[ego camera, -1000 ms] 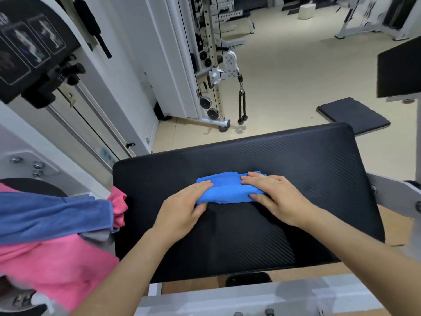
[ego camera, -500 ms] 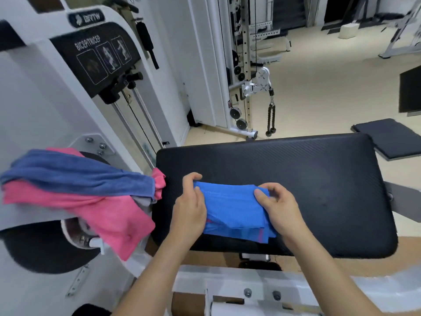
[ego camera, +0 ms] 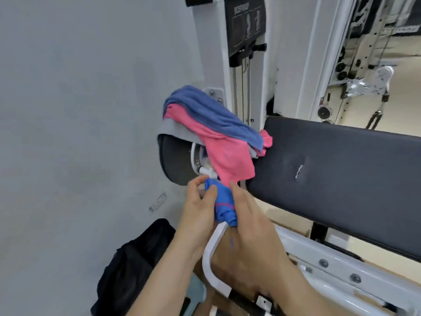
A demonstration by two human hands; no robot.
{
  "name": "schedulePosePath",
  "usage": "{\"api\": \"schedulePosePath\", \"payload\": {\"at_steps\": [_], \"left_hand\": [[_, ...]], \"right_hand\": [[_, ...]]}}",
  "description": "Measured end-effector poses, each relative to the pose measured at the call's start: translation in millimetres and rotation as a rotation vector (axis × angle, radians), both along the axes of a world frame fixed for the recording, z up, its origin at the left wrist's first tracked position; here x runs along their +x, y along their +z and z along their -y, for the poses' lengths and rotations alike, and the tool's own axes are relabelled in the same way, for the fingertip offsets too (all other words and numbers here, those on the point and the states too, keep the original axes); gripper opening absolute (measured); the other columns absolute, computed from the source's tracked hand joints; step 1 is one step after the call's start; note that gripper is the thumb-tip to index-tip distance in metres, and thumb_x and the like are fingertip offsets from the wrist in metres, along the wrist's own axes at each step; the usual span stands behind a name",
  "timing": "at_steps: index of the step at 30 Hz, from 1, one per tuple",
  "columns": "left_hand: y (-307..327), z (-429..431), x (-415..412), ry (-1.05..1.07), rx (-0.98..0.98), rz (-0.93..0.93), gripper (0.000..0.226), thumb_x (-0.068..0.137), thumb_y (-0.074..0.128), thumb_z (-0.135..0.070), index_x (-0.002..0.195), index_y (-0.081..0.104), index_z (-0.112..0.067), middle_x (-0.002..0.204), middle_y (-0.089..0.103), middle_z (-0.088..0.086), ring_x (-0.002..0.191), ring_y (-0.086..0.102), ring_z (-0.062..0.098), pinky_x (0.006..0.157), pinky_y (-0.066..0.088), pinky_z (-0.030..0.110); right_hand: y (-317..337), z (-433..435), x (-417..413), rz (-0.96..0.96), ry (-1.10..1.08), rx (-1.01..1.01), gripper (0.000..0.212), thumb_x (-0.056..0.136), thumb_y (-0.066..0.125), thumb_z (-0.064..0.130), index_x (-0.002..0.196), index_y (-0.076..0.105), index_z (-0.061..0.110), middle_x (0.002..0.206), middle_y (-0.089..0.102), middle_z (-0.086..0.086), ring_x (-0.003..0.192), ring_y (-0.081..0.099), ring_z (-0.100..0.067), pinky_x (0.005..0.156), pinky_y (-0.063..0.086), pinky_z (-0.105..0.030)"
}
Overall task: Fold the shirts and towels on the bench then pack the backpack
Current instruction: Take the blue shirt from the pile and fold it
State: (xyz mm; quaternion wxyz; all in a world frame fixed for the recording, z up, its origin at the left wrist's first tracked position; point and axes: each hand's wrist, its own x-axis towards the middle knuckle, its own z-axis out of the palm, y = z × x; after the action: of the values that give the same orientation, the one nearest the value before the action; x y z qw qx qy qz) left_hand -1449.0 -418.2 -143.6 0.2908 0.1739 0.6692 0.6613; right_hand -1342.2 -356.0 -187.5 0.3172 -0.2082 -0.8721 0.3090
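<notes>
Hands meet off the near left corner of the bench point(ego camera: 341, 169): left hand point(ego camera: 200, 209) and right hand point(ego camera: 249, 216) each have a closed grip on the folded blue cloth point(ego camera: 224, 202), fingers curled round it from either side. Best play looks like an even squeeze so the folds hold, then down and left into the black backpack point(ego camera: 136, 258), laid flat; pink shirt point(ego camera: 229, 158) and blue towel point(ego camera: 216, 115) wait heaped at the bench's left end.

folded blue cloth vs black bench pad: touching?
Apart. Head view: the left hand and right hand hold the folded blue cloth left of the black bench pad, with the right hand between them.
</notes>
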Motion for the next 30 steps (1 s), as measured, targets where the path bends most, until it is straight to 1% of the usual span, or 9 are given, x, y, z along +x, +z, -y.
{"api": "schedulePosePath", "payload": {"at_steps": [3,8,11,16,18,19,22,27,30], "left_hand": [[6,84,-17,-0.183,0.079,0.175,0.028,0.094,0.057,-0.018,0.12,0.057,-0.027,0.106,0.073,0.011,0.089,0.073,0.025,0.066,0.057,0.027],[-1,196,-49,0.14,-0.144,-0.336,0.031,0.086,0.07,-0.025,0.112,0.061,-0.039,0.106,0.069,-0.013,0.096,0.063,-0.003,0.075,0.049,0.013],[-8,242,-51,0.085,-0.085,-0.19,0.049,0.069,0.075,-0.05,0.114,0.058,-0.04,0.106,0.07,-0.014,0.1,0.066,0.002,0.078,0.053,0.017],[-39,278,-55,0.342,-0.197,-0.237,0.044,0.063,0.077,-0.052,0.1,0.054,-0.05,0.097,0.069,-0.022,0.086,0.067,-0.002,0.07,0.054,0.022],[-52,287,-61,0.423,-0.323,-0.242,0.046,0.058,0.073,-0.057,0.094,0.045,-0.053,0.091,0.064,-0.029,0.077,0.063,-0.008,0.058,0.048,0.016],[-62,290,-64,0.444,-0.371,-0.235,0.048,0.056,0.072,-0.059,0.093,0.041,-0.052,0.09,0.063,-0.028,0.076,0.061,-0.009,0.057,0.046,0.017],[-90,289,-71,0.434,-0.453,-0.197,0.058,0.055,0.073,-0.062,0.099,0.036,-0.051,0.091,0.062,-0.025,0.081,0.058,-0.014,0.061,0.046,0.017],[-144,267,-90,0.232,-0.297,0.114,0.067,0.061,0.085,-0.044,0.116,0.047,-0.043,0.112,0.064,-0.018,0.101,0.064,0.0,0.081,0.056,0.025],[-172,235,-115,0.243,-0.364,0.135,0.055,0.067,0.085,-0.036,0.108,0.05,-0.04,0.105,0.065,-0.016,0.092,0.063,-0.004,0.073,0.054,0.02]], "right_hand": [[6,46,-23,-0.106,0.177,-0.413,0.059,0.09,0.048,-0.005,0.135,0.041,0.032,0.126,0.053,0.003,0.113,0.055,-0.011,0.092,0.047,-0.029],[16,114,-58,-0.13,0.257,-1.034,0.048,0.091,0.05,-0.004,0.111,0.061,0.038,0.114,0.07,0.003,0.105,0.066,-0.011,0.088,0.055,-0.03],[19,154,-86,-0.053,0.352,-1.261,0.038,0.087,0.053,0.0,0.098,0.072,0.031,0.101,0.075,-0.003,0.092,0.072,-0.02,0.073,0.059,-0.032],[12,223,-125,0.129,0.527,-1.016,0.013,0.09,0.062,0.025,0.101,0.069,0.028,0.11,0.067,-0.015,0.104,0.065,-0.028,0.094,0.052,-0.046],[-2,228,-136,0.286,0.606,-0.885,0.027,0.094,0.058,0.025,0.103,0.063,0.0,0.104,0.057,-0.037,0.101,0.056,-0.05,0.091,0.048,-0.058],[-10,226,-142,0.363,0.654,-0.856,0.027,0.097,0.055,0.021,0.106,0.06,-0.004,0.104,0.06,-0.034,0.102,0.058,-0.048,0.09,0.05,-0.054],[-33,216,-156,0.456,0.643,-0.841,0.019,0.098,0.053,0.014,0.111,0.062,0.026,0.095,0.073,0.012,0.095,0.067,-0.006,0.076,0.051,-0.016],[-72,173,-189,0.348,0.282,-0.993,0.01,0.094,0.06,0.013,0.101,0.065,0.016,0.1,0.072,-0.007,0.093,0.069,-0.023,0.084,0.056,-0.044],[-100,131,-212,0.42,0.322,-1.06,0.029,0.091,0.066,0.015,0.118,0.057,0.019,0.11,0.068,0.0,0.1,0.067,-0.016,0.085,0.056,-0.037]]}}
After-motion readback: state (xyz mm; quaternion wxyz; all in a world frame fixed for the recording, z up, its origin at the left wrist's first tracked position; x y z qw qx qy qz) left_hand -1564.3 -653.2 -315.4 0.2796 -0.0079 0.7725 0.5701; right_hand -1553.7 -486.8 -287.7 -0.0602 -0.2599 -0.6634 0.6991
